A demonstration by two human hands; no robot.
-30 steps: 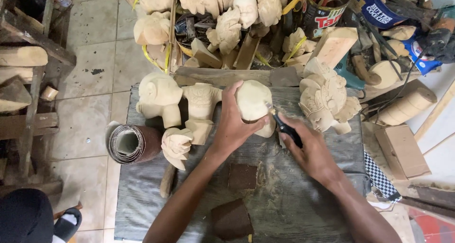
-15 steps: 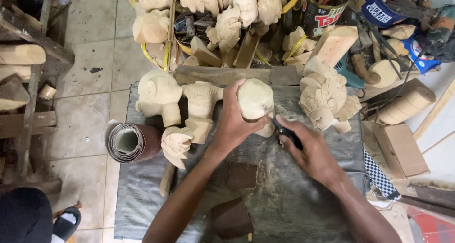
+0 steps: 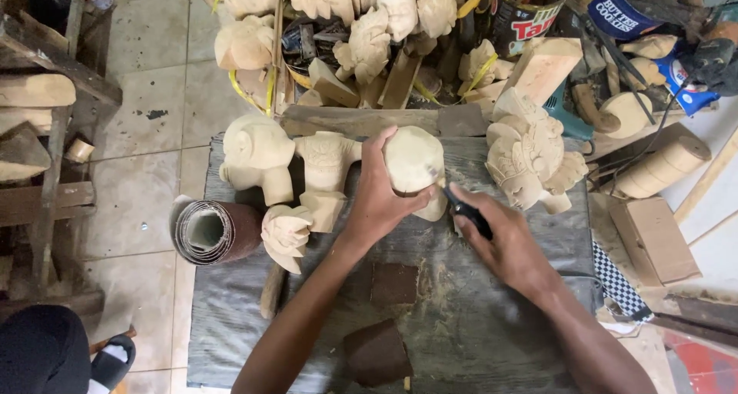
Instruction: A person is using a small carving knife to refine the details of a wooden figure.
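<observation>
Landmark: the pale rounded wood carving (image 3: 413, 162), standing at the far middle of the grey, dust-strewn table (image 3: 492, 340).

Left hand (image 3: 378, 202): wrapped onto the carving's near-left side, fingers up along its flank, thumb towards its front. Grip closed snug on the wood.

Right hand (image 3: 503, 244): just right of the carving and nearer the wearer. Grip curled shut around a dark-handled carving tool (image 3: 467, 214). The tool's working end meets the carving low on its right side; the tip itself is too small to make out.

Left of the carving, touching or nearly so: an unfinished torso-shaped figure (image 3: 327, 163) on a small block. Further left, a round-headed figure (image 3: 257, 154). Near-left of the carving, below those two, a smaller carved piece (image 3: 286, 232) lying on its side, and beside that a roll of sandpaper (image 3: 209, 232) at the table's left edge.

Right of the carving: a detailed, crested carved head (image 3: 530, 152), apart from the right hand.

Nearer the wearer than the carving: a square brown sandpaper piece (image 3: 394, 283) between the forearms, and a second, curled piece (image 3: 375, 354) closer still.

Beyond the carving: a crowded heap of rough figures (image 3: 369, 36), offcuts and tins.

Sawdust lies scattered on the table just near-right of the carving.
</observation>
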